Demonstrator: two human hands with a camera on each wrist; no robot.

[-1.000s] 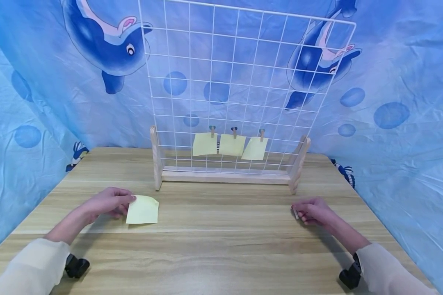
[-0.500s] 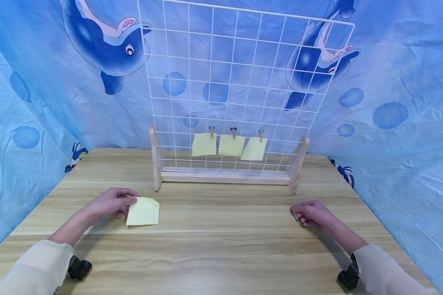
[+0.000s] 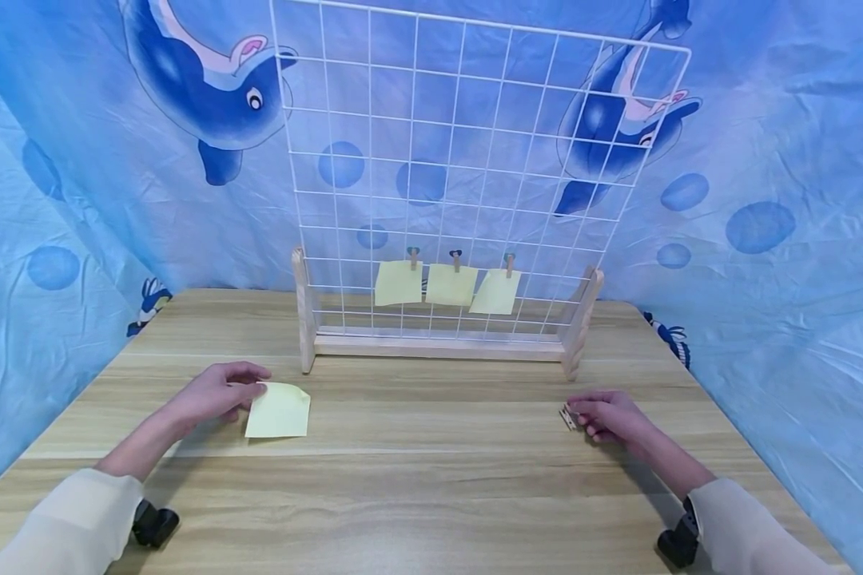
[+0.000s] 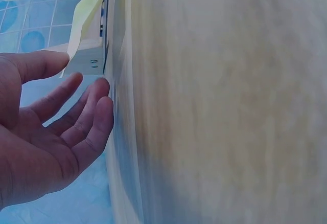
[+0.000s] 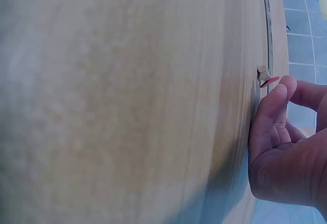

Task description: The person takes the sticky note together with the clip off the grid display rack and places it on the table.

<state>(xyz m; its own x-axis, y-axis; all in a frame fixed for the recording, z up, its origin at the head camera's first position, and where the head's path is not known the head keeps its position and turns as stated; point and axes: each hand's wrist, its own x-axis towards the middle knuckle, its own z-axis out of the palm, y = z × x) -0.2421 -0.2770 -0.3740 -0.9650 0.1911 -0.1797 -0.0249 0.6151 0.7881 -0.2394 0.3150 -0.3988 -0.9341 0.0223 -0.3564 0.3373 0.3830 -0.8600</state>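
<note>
While the left hand (image 3: 219,393) pinches a yellow note (image 3: 278,411) over the tabletop (image 3: 431,495) and the right hand (image 3: 607,413), well apart, pinches a clothespin (image 3: 567,418), the step appears to be gathering, the next move likely requiring both at the wire grid (image 3: 449,165).

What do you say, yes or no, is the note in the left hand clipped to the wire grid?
No, the left hand holds the note in front of the wire grid, apart from it.
</note>
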